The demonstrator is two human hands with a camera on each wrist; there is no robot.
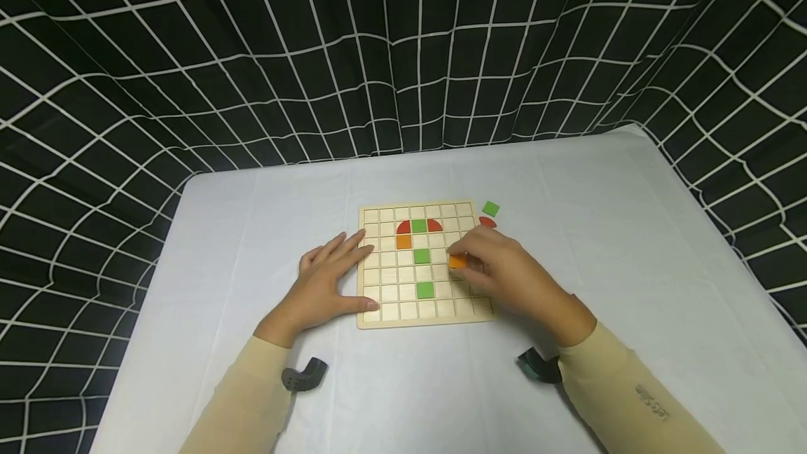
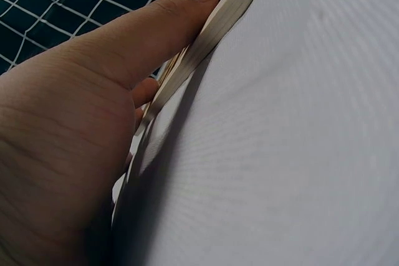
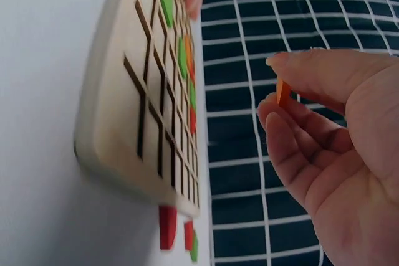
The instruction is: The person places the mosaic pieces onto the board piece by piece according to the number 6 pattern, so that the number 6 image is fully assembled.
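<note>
A wooden grid board lies on the white table. My left hand rests across its left edge with the fingers spread; in the left wrist view the thumb lies over the rim. Above the right part of the board, my right hand pinches an orange square tile between thumb and fingers. The right wrist view shows this orange tile held off the board. Set in the grid are three green squares, another orange square and two red rounded pieces.
Just past the board's upper right corner lie a loose green square and a red piece. The right wrist view shows a second red piece beside the board. Dark curtains with white grid lines stand behind the table.
</note>
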